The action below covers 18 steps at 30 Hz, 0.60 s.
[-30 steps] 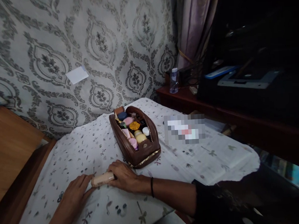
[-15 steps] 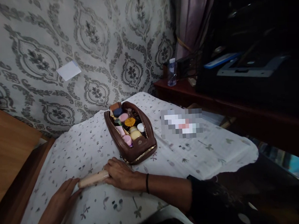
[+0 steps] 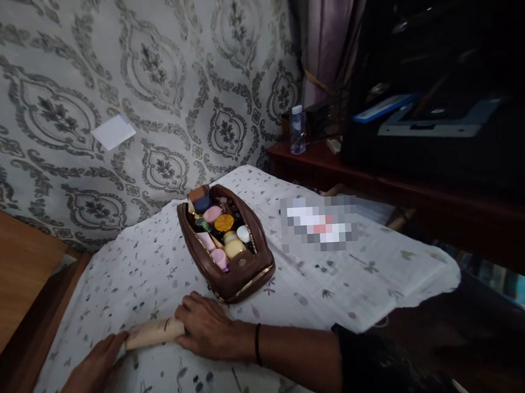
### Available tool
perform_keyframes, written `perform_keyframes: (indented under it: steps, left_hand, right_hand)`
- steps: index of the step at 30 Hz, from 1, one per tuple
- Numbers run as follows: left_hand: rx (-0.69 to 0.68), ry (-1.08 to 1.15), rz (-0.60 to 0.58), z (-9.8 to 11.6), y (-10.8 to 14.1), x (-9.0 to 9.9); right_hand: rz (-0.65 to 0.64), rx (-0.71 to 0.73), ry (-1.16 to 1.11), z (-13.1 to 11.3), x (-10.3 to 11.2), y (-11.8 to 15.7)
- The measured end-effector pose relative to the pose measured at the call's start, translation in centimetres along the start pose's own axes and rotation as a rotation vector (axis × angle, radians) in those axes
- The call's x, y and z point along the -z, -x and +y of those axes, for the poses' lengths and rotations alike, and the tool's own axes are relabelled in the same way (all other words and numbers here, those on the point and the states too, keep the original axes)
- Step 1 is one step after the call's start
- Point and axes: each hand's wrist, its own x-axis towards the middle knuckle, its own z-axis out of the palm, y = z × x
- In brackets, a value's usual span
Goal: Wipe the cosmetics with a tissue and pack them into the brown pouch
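Low over the patterned cloth, a beige tube (image 3: 153,333) lies lengthwise between my two hands. Its left end is in the fingers of my left hand (image 3: 97,363), which are pressed together on it. My right hand (image 3: 208,328), with a dark band at the wrist, is closed round the other end. My fingers cover both ends. Just beyond my right hand stands a brown cosmetic bag (image 3: 255,273), unzipped, filled with several tubes, jars and caps in pink, yellow, white and blue.
White patterned cloth (image 3: 315,287) covers the surface. A blurred-out item (image 3: 319,224) lies right of the bag. A clear bottle (image 3: 298,131) stands on the dark red shelf (image 3: 282,154). Wooden furniture (image 3: 20,273) borders the left, and the patterned wall (image 3: 164,96) rises behind.
The view has shifted slightly, so the bag and hands appear lower and further left. The tube has turned a little and shows more of its printed side; both hands stay on it.
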Motion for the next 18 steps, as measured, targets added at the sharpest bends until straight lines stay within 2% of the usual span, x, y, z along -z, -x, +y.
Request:
perform_keyframes:
  steps: [2, 4, 7, 8, 10, 11, 13, 15, 18]
  left_hand:
    - [0.065, -0.015, -0.001, -0.1, 0.3, 0.4]
    - [0.141, -0.040, 0.041, 0.7, 0.1, 1.1]
    - [0.180, -0.019, 0.112, 4.3, -1.9, 2.1]
    - [0.152, 0.000, 0.132, 6.0, -2.9, 2.3]
    - [-0.056, 0.035, 0.177, 9.6, -5.0, 2.2]
    - [-0.137, 0.028, 0.237, 11.3, -5.9, 2.0]
    - [-0.210, 0.008, 0.266, 13.7, -7.1, 1.6]
    - [-0.257, -0.075, 0.294, 14.3, -7.4, 1.3]
    - [-0.266, -0.162, 0.300, 12.4, -6.4, 1.0]
  right_hand:
    - [0.018, -0.014, -0.038, 0.0, -0.4, 0.2]
    - [0.021, -0.034, -0.076, 0.0, -0.6, 0.4]
    - [-0.005, -0.042, -0.120, 0.3, -0.6, 0.7]
    - [-0.016, -0.039, -0.140, 0.4, -0.5, 0.7]
    - [-0.042, -0.050, -0.181, 0.7, -0.5, 0.7]
    - [-0.057, -0.060, -0.200, 0.9, -0.6, 0.6]
    - [-0.096, -0.084, -0.225, 1.1, -0.9, 0.5]
    - [-0.133, -0.094, -0.251, 1.4, -1.3, 0.4]
    - [-0.125, -0.096, -0.315, 1.8, -2.0, 0.5]
